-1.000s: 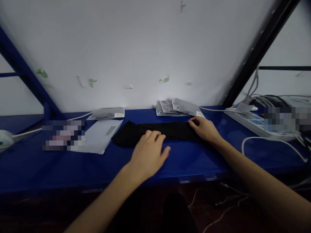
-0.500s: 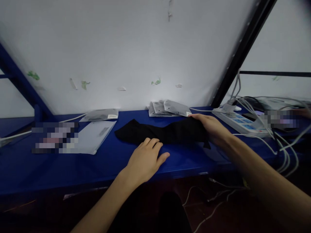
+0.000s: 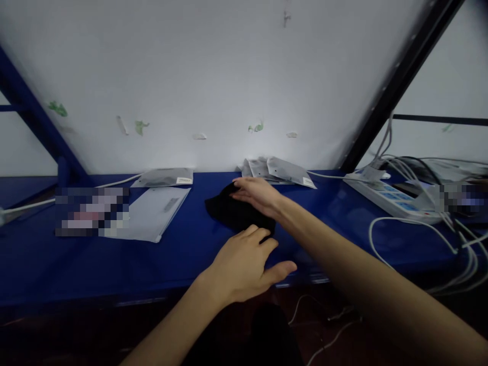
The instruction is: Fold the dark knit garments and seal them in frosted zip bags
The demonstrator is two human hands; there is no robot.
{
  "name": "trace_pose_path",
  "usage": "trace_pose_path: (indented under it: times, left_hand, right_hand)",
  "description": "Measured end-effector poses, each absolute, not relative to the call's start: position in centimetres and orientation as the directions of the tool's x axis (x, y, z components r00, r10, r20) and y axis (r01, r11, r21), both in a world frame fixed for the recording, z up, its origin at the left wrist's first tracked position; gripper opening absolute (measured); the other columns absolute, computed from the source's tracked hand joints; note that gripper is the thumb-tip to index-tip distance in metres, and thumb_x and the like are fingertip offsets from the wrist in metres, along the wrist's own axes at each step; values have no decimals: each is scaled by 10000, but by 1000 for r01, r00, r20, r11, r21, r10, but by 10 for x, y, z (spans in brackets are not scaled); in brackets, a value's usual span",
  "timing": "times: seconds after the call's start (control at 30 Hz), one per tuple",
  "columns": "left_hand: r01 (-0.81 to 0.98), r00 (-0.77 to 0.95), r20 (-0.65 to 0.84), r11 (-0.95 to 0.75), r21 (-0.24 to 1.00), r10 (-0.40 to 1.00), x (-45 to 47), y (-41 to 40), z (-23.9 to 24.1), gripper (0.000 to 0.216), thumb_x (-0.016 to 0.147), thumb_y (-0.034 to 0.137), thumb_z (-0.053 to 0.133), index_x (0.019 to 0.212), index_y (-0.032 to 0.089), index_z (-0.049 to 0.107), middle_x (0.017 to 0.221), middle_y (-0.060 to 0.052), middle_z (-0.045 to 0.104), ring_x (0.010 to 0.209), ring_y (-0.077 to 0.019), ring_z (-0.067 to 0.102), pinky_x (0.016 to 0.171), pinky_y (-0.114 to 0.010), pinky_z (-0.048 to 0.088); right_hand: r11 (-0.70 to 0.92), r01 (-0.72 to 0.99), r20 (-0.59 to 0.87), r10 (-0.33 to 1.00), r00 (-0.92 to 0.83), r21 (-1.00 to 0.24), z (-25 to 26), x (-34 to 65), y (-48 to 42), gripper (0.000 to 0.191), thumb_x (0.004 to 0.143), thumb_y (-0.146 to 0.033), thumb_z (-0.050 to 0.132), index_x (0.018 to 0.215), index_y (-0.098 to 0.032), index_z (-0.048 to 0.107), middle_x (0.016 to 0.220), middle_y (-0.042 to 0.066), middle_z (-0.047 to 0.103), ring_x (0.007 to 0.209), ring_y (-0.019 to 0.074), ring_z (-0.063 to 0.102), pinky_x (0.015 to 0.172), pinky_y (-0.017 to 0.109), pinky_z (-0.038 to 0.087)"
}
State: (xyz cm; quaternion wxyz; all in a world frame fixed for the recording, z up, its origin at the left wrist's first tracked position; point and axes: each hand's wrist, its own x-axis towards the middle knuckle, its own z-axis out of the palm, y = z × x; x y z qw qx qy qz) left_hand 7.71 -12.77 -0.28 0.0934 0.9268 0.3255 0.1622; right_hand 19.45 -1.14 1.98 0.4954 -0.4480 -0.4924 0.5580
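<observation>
A black sock [image 3: 232,213] lies folded over into a short bundle on the blue shelf [image 3: 76,259]. My right hand [image 3: 257,195] lies flat on top of it, fingers stretched out to the left and pressing the cloth down. My left hand [image 3: 247,259] hovers at the sock's near edge, fingers spread and thumb out, with the fingertips touching the cloth. Neither hand grips anything.
Grey packets [image 3: 280,170] are piled at the back by the white wall, with one more packet [image 3: 163,178] to the left. A flat grey pouch [image 3: 150,213] lies left of the sock. A white power strip [image 3: 389,195] with several cables sits on the right.
My right hand carried the sock's right end over to the left, folding the long sock in half. My left hand drew back a little toward the shelf's front edge.
</observation>
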Motion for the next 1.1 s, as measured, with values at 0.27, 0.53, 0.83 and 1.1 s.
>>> trace_pose_path:
  times: [0.27, 0.53, 0.83, 1.1]
  left_hand:
    - [547, 717, 248, -747, 379, 651, 79, -126, -4, 487, 963, 573, 471, 1143, 166, 669, 1158, -118, 669, 1119, -290, 590, 975, -461, 489]
    - [520, 701, 316, -761, 388, 640, 78, -127, -4, 444, 900, 608, 563, 978, 190, 691, 988, -72, 698, 979, -259, 610, 917, -430, 486]
    - [545, 665, 331, -737, 399, 670, 79, -125, -3, 359, 884, 556, 622, 940, 206, 675, 965, -50, 711, 994, -249, 583, 940, -435, 454]
    - [572, 640, 374, -741, 352, 672, 82, -124, -4, 222, 924, 428, 613, 922, 210, 653, 957, -30, 720, 974, -230, 590, 896, -404, 461]
  right_hand:
    - [455, 758, 302, 888, -348, -466, -5, 194, -4, 470, 781, -82, 558, 1243, -129, 633, 1269, 175, 577, 1020, 233, 624, 955, 384, 485]
    - [504, 863, 213, 848, -485, -43, 0, 222, 16, 429, 839, -258, 554, 1239, -174, 683, 1170, 171, 663, 1135, 356, 566, 977, 492, 419]
    - [479, 849, 328, 857, -398, -223, -24, 283, 24, 368, 821, -277, 567, 1145, -148, 685, 1129, 152, 693, 1080, 294, 614, 965, 423, 456]
    - [448, 814, 386, 871, -304, -369, -26, 300, 15, 233, 783, -242, 618, 998, -183, 686, 1035, 95, 725, 966, 247, 654, 884, 355, 484]
